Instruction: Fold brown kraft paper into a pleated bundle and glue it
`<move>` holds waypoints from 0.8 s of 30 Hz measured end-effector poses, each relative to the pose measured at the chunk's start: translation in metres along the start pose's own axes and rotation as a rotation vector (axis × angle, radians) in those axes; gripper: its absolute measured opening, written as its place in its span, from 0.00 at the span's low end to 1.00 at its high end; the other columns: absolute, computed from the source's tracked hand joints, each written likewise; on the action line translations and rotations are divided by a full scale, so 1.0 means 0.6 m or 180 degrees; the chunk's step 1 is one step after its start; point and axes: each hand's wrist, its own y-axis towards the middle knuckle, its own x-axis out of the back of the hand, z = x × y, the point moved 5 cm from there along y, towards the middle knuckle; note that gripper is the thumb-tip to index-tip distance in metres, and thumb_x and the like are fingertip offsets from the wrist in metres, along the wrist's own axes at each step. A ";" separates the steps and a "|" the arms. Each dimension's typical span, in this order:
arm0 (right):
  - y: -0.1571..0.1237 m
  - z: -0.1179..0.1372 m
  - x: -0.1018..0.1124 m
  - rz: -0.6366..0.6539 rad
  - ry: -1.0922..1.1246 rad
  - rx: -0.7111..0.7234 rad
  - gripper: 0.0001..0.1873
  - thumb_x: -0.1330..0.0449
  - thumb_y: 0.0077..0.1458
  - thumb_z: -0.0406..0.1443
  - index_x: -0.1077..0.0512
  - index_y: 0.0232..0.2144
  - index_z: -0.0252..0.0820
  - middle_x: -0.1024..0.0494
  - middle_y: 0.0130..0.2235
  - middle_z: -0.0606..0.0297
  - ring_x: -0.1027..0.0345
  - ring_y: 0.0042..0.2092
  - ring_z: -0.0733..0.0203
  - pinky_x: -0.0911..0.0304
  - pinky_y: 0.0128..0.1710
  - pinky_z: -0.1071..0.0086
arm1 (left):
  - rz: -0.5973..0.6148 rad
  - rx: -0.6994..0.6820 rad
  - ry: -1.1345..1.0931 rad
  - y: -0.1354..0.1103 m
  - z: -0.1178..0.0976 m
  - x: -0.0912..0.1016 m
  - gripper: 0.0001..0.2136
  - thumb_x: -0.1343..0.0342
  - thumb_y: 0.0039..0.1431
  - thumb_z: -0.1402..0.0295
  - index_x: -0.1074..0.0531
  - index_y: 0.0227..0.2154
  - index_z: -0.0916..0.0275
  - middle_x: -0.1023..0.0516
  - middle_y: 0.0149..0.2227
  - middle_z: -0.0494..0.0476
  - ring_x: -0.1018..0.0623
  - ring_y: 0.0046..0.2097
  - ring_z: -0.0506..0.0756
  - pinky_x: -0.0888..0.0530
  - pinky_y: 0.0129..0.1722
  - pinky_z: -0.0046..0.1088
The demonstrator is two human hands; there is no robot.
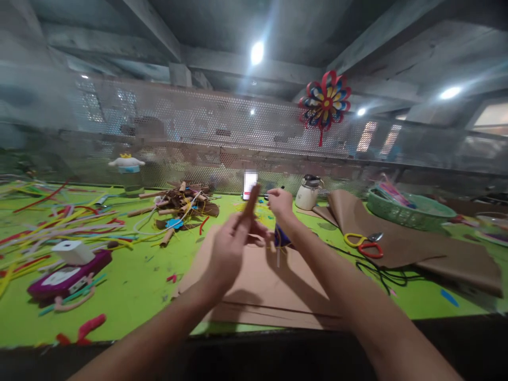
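My left hand (230,244) is closed around a brown paper roll (251,205), which stands tilted up above the fingers. To its right, my right hand (281,203) is raised with thumb and fingers pinched together; what they hold, if anything, is too small to make out. Below the right wrist is a dark blue object (281,238), partly hidden by the arm, with thin yellow thread by it. Both hands are over flat sheets of brown cardboard (273,291) at the front of the green table (146,296).
A pile of brown paper rolls (182,203) and scattered pipe cleaners (79,225) lie left, near a purple power strip (69,275). Scissors (363,244), brown paper (400,246), black cord (384,272), a green basket (413,211) and a white jug (308,193) stand right. A phone (250,184) is behind.
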 end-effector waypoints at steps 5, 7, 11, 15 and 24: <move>-0.023 0.007 0.071 0.0738 0.0326 -0.0229 0.09 0.42 0.45 0.36 0.27 0.29 0.34 0.25 0.26 0.60 0.32 0.26 0.63 0.37 0.26 0.69 | -0.1076 0.0393 -0.0677 -0.014 -0.099 0.113 0.06 0.54 0.60 0.69 0.34 0.32 0.65 0.31 0.23 0.51 0.31 0.23 0.44 0.37 0.20 0.16; -0.057 0.023 0.061 0.1360 0.0633 -0.0285 0.14 0.41 0.47 0.41 0.26 0.30 0.34 0.24 0.28 0.57 0.30 0.29 0.61 0.36 0.28 0.67 | -0.0893 0.0650 -0.0584 -0.014 -0.114 0.126 0.11 0.62 0.62 0.71 0.33 0.34 0.66 0.33 0.22 0.50 0.36 0.20 0.40 0.45 0.18 0.12; -0.136 0.078 -0.001 0.2348 0.1456 -0.0240 0.19 0.41 0.49 0.47 0.27 0.39 0.40 0.25 0.39 0.56 0.31 0.38 0.59 0.35 0.35 0.66 | -0.0001 0.1371 -0.0522 -0.005 -0.065 0.095 0.08 0.53 0.58 0.66 0.33 0.31 0.65 0.33 0.20 0.50 0.46 0.14 0.40 0.55 0.12 0.16; -0.180 0.100 -0.044 0.2828 0.1877 -0.0326 0.18 0.43 0.51 0.48 0.29 0.37 0.41 0.25 0.34 0.60 0.32 0.35 0.62 0.36 0.33 0.68 | 0.0665 0.1653 -0.0637 0.003 0.001 0.065 0.09 0.52 0.58 0.65 0.33 0.33 0.66 0.34 0.19 0.50 0.45 0.15 0.41 0.54 0.13 0.17; -0.082 0.013 0.085 0.3064 -0.0005 -0.0434 0.18 0.37 0.45 0.45 0.25 0.30 0.34 0.36 0.17 0.70 0.48 0.19 0.72 0.55 0.20 0.73 | 0.0647 0.1887 -0.1034 0.024 0.074 0.088 0.07 0.52 0.58 0.68 0.35 0.34 0.68 0.36 0.18 0.48 0.46 0.14 0.41 0.54 0.13 0.17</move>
